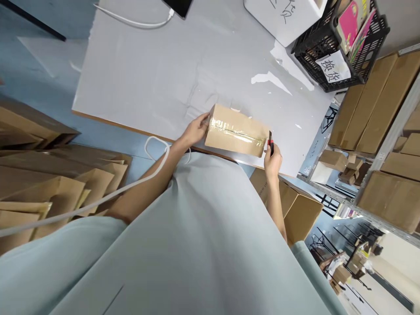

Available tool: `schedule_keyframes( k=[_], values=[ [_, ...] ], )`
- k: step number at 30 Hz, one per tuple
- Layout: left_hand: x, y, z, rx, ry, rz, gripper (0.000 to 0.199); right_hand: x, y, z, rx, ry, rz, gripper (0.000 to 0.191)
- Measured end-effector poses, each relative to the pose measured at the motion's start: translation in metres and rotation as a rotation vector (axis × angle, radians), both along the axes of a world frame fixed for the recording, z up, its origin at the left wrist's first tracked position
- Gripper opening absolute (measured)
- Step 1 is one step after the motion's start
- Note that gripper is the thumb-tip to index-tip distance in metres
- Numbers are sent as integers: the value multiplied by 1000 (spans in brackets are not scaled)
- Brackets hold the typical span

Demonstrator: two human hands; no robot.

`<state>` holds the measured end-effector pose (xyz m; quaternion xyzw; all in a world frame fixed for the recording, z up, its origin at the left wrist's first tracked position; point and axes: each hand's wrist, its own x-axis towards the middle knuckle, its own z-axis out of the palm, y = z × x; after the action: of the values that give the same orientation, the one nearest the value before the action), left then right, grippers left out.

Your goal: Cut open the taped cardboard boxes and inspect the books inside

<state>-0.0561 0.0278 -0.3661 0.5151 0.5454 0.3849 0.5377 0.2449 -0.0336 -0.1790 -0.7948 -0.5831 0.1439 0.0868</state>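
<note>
A small brown cardboard box (236,131) rests at the near edge of the grey table, with clear shiny tape running along its upper face. My left hand (197,129) grips the box's left end, its fingers partly hidden behind the cardboard. At the opposite end, my right hand (273,161) is closed around a red and black utility knife (271,143). The knife's tip points away from me, right beside the box's right end; whether it touches the cardboard I cannot tell.
Torn white paper (271,80) lies on the table (147,74). A black crate (328,52) and a white bin (285,17) stand at the far right. A white cable (141,179) crosses over my left arm. Cardboard stacks (59,175) and shelves of boxes (390,192) flank the table.
</note>
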Motion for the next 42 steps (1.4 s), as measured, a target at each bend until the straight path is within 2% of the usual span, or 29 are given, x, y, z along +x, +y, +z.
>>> schedule_keyframes(
  k=[3, 5, 7, 10, 13, 17, 25, 31, 35, 39, 42],
  values=[
    [-15, -19, 30, 3, -28, 56, 71, -22, 7, 18, 31, -66, 157, 54],
    [-23, -28, 49, 73, -16, 13, 68, -44, 15, 29, -53, -82, 341, 53],
    [-27, -33, 62, 134, 15, -51, 66, -68, 26, 36, -195, -133, 529, 51],
    [-28, -31, 64, 145, 16, -108, 65, -103, 44, 42, -378, -256, 722, 51],
    [-27, -27, 57, 122, -26, -131, 67, -127, 59, 45, -476, -369, 823, 52],
    [-26, -26, 52, 115, -67, -133, 68, -140, 68, 47, -535, -478, 871, 52],
    [-23, -26, 49, 116, -75, -124, 68, -154, 74, 51, -555, -586, 917, 50],
    [-20, -29, 52, 121, -55, -92, 70, -169, 84, 57, -557, -581, 984, 50],
    [-19, -33, 52, 86, -56, -71, 71, -174, 85, 52, -517, -520, 1019, 51],
    [-16, -34, 51, 35, 2, -11, 71, -155, 83, 44, -480, -490, 1009, 44],
    [-13, -34, 50, -3, 51, 41, 69, -105, 79, 51, -521, -544, 963, 43]
  ],
)
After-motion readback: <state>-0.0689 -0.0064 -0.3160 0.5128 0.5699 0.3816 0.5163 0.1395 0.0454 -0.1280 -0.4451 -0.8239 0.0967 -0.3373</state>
